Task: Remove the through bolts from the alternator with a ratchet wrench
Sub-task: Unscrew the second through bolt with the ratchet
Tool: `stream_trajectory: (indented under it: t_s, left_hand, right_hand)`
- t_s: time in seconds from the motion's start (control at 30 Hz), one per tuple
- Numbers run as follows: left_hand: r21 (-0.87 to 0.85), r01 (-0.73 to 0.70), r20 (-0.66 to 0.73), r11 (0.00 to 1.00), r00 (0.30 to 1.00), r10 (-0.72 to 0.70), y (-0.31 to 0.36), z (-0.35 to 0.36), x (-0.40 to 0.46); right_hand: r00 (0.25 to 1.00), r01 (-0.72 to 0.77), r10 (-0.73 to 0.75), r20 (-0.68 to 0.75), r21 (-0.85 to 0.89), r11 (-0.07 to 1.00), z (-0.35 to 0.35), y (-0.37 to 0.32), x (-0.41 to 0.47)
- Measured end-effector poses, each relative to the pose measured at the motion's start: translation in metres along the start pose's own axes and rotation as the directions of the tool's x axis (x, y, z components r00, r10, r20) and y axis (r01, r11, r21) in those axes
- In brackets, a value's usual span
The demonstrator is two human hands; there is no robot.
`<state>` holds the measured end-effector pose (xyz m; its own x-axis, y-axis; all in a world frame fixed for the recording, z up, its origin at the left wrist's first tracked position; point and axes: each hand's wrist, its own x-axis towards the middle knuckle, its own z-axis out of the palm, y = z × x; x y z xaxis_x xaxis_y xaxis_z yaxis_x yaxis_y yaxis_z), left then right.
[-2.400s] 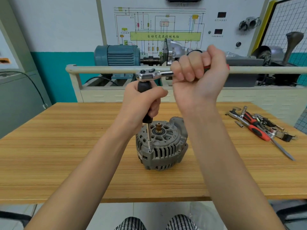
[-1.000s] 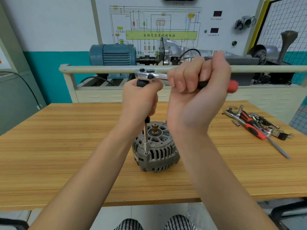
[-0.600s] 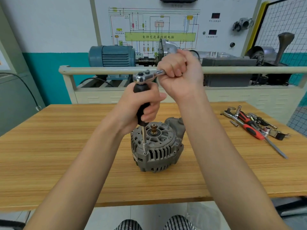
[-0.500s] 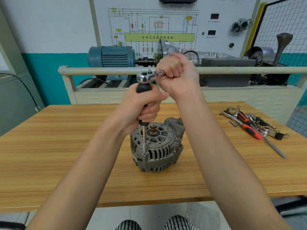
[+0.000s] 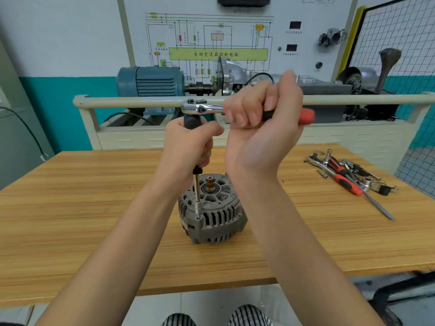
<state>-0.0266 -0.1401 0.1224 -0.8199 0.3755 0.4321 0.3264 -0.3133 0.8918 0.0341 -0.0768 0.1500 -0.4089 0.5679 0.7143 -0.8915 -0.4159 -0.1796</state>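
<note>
A grey alternator [image 5: 211, 215] stands upright on the wooden table [image 5: 94, 208], shaft end up. A long extension bar [image 5: 197, 196] rises straight from a through bolt at the alternator's left rim. My left hand [image 5: 188, 147] grips the bar's black sleeve. On top sits the chrome head of the ratchet wrench [image 5: 200, 107], with its handle pointing right. My right hand [image 5: 261, 128] grips that handle; its red end sticks out past my fist. The bolt itself is hidden under the socket.
A pile of loose tools [image 5: 348, 177], with a red-handled ratchet, sockets and a screwdriver, lies at the table's right. Behind the table runs a rail [image 5: 117, 102], with a blue motor [image 5: 150, 81] and a training board beyond it.
My right hand has swung the ratchet handle from pointing away from me back round to the right, so the red end shows again. My left hand stays on the bar.
</note>
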Motion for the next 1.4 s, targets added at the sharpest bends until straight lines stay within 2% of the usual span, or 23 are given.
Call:
stream_trajectory:
  t_s: [0.07,0.1,0.2,0.27,0.33,0.43,0.53,0.6,0.67,0.73,0.8,0.87,0.93,1.0,1.07,1.13,1.17,1.2,1.27,1.33,1.4]
  left_hand:
    - [-0.052,0.015,0.11,0.999,0.994,-0.009,0.003,-0.012,0.0]
    - [-0.073,0.024,0.174,0.997,0.985,-0.011,0.004,-0.017,0.001]
    - [-0.113,0.034,0.374,0.993,0.927,0.011,0.006,-0.025,0.001]
    - [-0.122,0.03,0.447,0.992,0.894,0.028,0.007,-0.023,0.0]
    - [-0.113,0.051,0.455,0.992,0.891,0.006,0.007,-0.018,0.0]
    - [-0.119,0.084,0.38,0.989,0.925,-0.032,0.008,-0.015,0.001]
    - [-0.107,0.05,0.192,0.993,0.981,-0.028,0.006,-0.01,0.0]
    - [-0.055,0.007,0.036,0.998,0.999,-0.005,0.004,-0.004,-0.001]
    - [-0.023,-0.018,-0.063,1.0,0.998,0.016,0.002,0.001,-0.001]
    - [-0.018,-0.036,-0.09,0.999,0.995,0.035,0.001,0.004,-0.002]
    - [-0.015,-0.046,-0.076,0.999,0.996,0.045,0.0,0.003,-0.003]
    - [-0.015,-0.038,-0.035,0.999,0.999,0.038,0.0,-0.001,-0.003]
    - [-0.032,-0.019,0.059,0.999,0.998,0.021,0.002,-0.008,-0.001]
    - [-0.051,0.001,0.216,0.999,0.976,0.01,0.005,-0.014,0.0]
    - [-0.068,0.031,0.355,0.997,0.935,-0.005,0.007,-0.015,0.0]
    - [-0.083,0.077,0.417,0.994,0.908,-0.036,0.007,-0.014,0.0]
    - [-0.09,0.097,0.427,0.991,0.903,-0.05,0.008,-0.013,0.0]
    - [-0.096,0.109,0.423,0.989,0.904,-0.058,0.008,-0.012,0.001]
    - [-0.1,0.11,0.362,0.989,0.93,-0.067,0.008,-0.011,0.001]
    - [-0.084,0.077,0.245,0.994,0.968,-0.054,0.008,-0.009,-0.001]
    - [-0.045,0.034,0.103,0.998,0.994,-0.03,0.006,-0.004,-0.003]
  right_hand:
    - [0.978,-0.202,0.206,-0.02,0.136,0.97,-0.005,0.001,0.017]
    - [0.945,-0.316,0.327,-0.028,0.196,0.928,-0.007,0.003,0.027]
    - [0.751,-0.61,0.66,0.0,0.385,0.693,-0.014,0.018,0.05]
    - [0.615,-0.691,0.787,0.049,0.515,0.508,-0.021,0.03,0.056]
    - [0.575,-0.696,0.812,0.104,0.583,0.418,-0.028,0.036,0.059]
    - [0.634,-0.658,0.771,0.055,0.563,0.501,-0.03,0.031,0.059]
    - [0.772,-0.524,0.63,-0.081,0.479,0.704,-0.023,0.014,0.048]
    - [0.887,-0.392,0.448,-0.114,0.327,0.86,-0.014,0.003,0.03]
    - [0.98,-0.181,0.19,-0.062,0.128,0.975,-0.004,-0.002,0.008]
    - [0.998,0.058,-0.057,0.037,-0.038,0.998,0.004,-0.002,-0.011]
    - [0.986,0.148,-0.139,0.096,-0.099,0.984,0.006,0.0,-0.016]
    - [0.995,0.047,-0.045,0.088,-0.02,0.999,0.001,-0.002,-0.006]
    - [0.982,-0.187,0.184,0.037,0.148,0.971,-0.008,-0.004,0.014]
    - [0.897,-0.413,0.442,-0.025,0.311,0.856,-0.018,0.0,0.034]
    - [0.76,-0.567,0.65,-0.012,0.478,0.671,-0.026,0.01,0.049]
    - [0.654,-0.629,0.756,0.029,0.575,0.522,-0.034,0.019,0.056]
    - [0.635,-0.64,0.771,0.045,0.59,0.493,-0.036,0.022,0.058]
    - [0.637,-0.64,0.769,0.05,0.59,0.492,-0.036,0.024,0.059]
    - [0.68,-0.608,0.733,0.003,0.561,0.562,-0.034,0.022,0.058]
    - [0.763,-0.527,0.644,-0.065,0.514,0.676,-0.029,0.013,0.051]
    - [0.866,-0.427,0.493,-0.082,0.391,0.815,-0.022,0.003,0.036]
